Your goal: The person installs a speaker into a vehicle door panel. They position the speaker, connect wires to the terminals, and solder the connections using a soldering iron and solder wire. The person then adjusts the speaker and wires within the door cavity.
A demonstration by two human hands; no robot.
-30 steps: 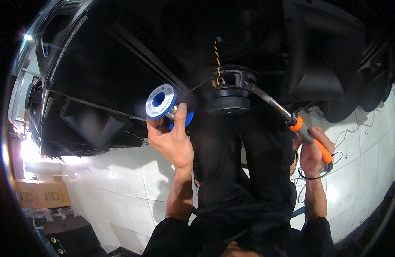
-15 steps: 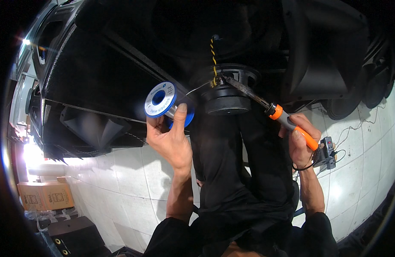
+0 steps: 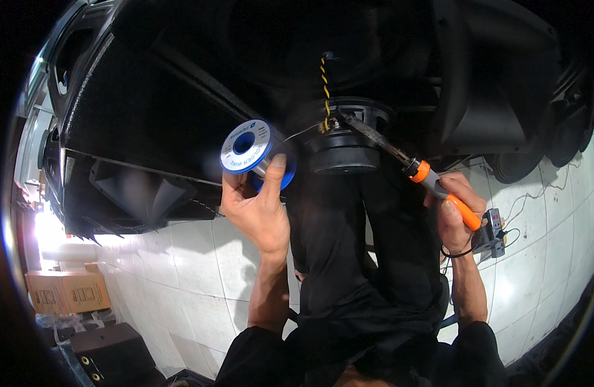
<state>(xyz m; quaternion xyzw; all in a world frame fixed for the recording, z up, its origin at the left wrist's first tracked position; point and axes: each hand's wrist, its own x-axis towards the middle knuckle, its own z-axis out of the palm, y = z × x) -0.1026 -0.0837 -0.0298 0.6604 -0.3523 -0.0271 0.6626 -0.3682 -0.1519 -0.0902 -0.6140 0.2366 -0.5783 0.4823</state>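
While the left hand (image 3: 258,209) gripped a blue spool (image 3: 252,151), the right hand (image 3: 455,219) clasped a soldering iron (image 3: 413,169). Its tip, beyond both hands, met a dim speaker magnet (image 3: 345,138). The joint was hard to make out.

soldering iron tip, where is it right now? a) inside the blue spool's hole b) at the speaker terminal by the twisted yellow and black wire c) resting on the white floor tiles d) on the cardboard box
b: the right hand holds the soldering iron with its tip at the terminal on the speaker magnet, just below the twisted wire.
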